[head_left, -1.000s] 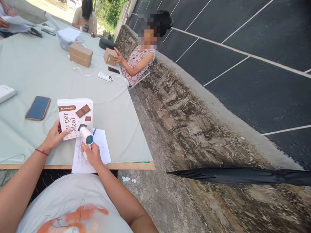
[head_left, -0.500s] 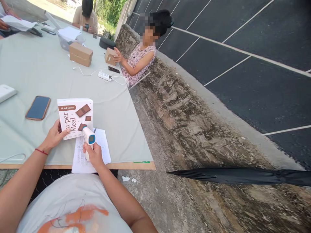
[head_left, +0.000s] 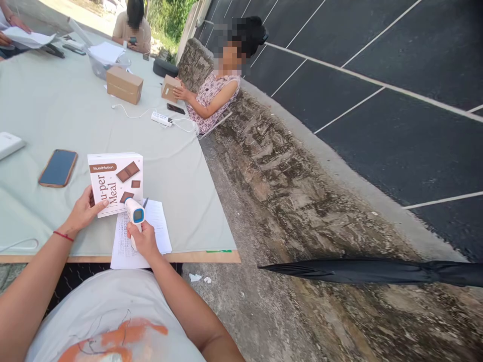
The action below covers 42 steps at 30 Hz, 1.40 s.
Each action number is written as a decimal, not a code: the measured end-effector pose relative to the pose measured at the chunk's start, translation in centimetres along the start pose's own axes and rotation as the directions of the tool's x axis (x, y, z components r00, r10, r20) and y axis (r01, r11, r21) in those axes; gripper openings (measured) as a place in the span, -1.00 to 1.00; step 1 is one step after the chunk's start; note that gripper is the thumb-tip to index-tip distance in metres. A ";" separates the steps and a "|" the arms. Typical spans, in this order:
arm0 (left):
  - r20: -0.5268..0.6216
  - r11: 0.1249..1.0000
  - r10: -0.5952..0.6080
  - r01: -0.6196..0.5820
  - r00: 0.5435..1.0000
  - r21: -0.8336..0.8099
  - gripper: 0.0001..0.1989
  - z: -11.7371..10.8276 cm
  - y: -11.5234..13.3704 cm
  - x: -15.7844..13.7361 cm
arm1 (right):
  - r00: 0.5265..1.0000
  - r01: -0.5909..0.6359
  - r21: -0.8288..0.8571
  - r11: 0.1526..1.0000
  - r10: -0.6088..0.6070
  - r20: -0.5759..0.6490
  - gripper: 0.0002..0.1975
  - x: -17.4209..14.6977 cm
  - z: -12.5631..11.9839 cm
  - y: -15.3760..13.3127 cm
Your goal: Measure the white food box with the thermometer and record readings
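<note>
My left hand [head_left: 87, 207] grips the lower left corner of a white NutriMotion meal box [head_left: 115, 176], printed with brown chocolate pieces. The box is held upright, its front turned toward me. In my right hand [head_left: 146, 238] is a white infrared thermometer [head_left: 135, 211] with a blue-rimmed screen, fingers wrapped round its handle. Its front end points at the box's lower right part, close to it; whether they touch I cannot tell. Beneath both lie printed paper sheets [head_left: 160, 226], with a dark pen [head_left: 145, 202] partly showing behind the thermometer.
A phone [head_left: 58, 168] and a white device [head_left: 10, 145] lie to the left. Farther back are a cardboard box [head_left: 124, 85], a power strip [head_left: 161, 118] and a plastic basket [head_left: 98, 69]. A seated person holds a smaller carton [head_left: 169, 88]. A folded black umbrella [head_left: 339, 270] juts in at right.
The thermometer in my right hand has shifted slightly left and down over the box's corner. My left hand and the box stay nearly still. The seated person's hand has lowered on the carton.
</note>
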<state>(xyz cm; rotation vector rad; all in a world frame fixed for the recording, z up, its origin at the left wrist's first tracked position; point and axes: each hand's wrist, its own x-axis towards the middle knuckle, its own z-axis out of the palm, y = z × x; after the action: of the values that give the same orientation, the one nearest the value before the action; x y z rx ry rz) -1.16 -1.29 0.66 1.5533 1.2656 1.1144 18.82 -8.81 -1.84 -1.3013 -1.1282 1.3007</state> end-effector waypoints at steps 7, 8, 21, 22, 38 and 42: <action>0.005 0.999 -0.035 0.035 0.999 -0.032 -0.15 0.0 0.1 0.0 | 1.000 -0.001 -0.061 0.998 0.001 -0.002 -0.68 -0.2 0.3 -0.9; 0.005 0.999 -0.039 0.039 0.999 -0.033 -0.15 0.0 0.2 0.0 | 1.000 0.000 -0.067 0.998 0.000 -0.002 -0.68 -0.2 0.3 -0.9; 0.023 1.000 -0.023 0.022 0.999 0.011 -0.11 -0.1 0.4 0.0 | 0.999 0.048 -0.082 0.995 -0.047 0.011 -0.69 -0.2 0.2 -0.6; 0.022 1.000 -0.022 0.022 1.000 0.011 -0.11 -0.1 0.3 0.0 | 0.999 0.048 -0.078 0.996 -0.048 0.010 -0.69 -0.2 0.1 -0.6; 0.018 0.999 -0.043 0.043 0.999 0.000 -0.09 0.0 0.2 -0.1 | 0.997 0.070 0.025 0.997 -0.069 -0.039 -0.69 -0.7 0.0 -0.7; 0.027 1.000 -0.030 0.030 0.999 -0.004 -0.09 -0.1 0.1 -0.1 | 0.998 0.046 0.048 0.998 -0.044 -0.032 -0.67 -0.8 0.1 -0.7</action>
<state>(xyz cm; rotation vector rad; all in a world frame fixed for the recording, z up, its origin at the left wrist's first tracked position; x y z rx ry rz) -1.21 -1.37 0.74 1.5360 1.2644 1.0733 18.71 -9.55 -1.06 -1.2499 -1.0918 1.2631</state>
